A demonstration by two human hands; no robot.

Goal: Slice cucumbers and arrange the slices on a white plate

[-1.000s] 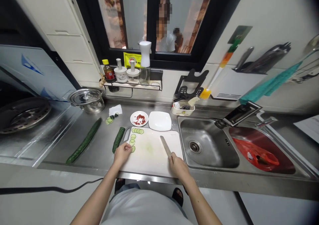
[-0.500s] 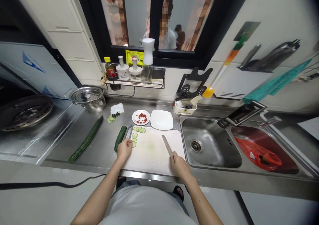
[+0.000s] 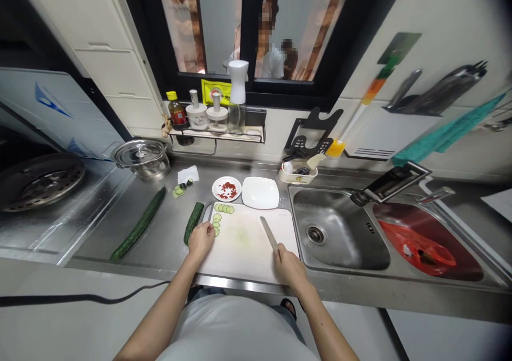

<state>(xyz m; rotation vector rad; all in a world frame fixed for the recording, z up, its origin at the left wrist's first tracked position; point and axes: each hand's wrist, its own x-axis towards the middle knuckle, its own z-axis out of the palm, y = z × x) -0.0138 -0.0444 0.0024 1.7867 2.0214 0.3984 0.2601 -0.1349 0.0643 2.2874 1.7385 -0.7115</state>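
Observation:
A knife (image 3: 269, 233) is gripped by its handle in my right hand (image 3: 290, 265), its blade slanting up and left over the right part of the white cutting board (image 3: 248, 262). My left hand (image 3: 201, 238) is closed at the board's left edge, fingertips drawn together; whatever is in them is hidden. Right beside those fingertips lie overlapping cucumber slices (image 3: 216, 224), and a short row of further slices (image 3: 224, 208) runs along the board's top left. A cut cucumber (image 3: 193, 221) rests on the counter just left of the board, partly behind my left hand.
Behind the board are a small plate of chopped red pieces (image 3: 227, 189) and a white square plate (image 3: 260, 192). A whole cucumber (image 3: 138, 224) and a lidded pot (image 3: 142, 158) stand to the left. The sink (image 3: 340, 233) adjoins the board's right side.
The view has shifted very slightly. Both hands, the knife and the cucumber slices keep nearly the same places.

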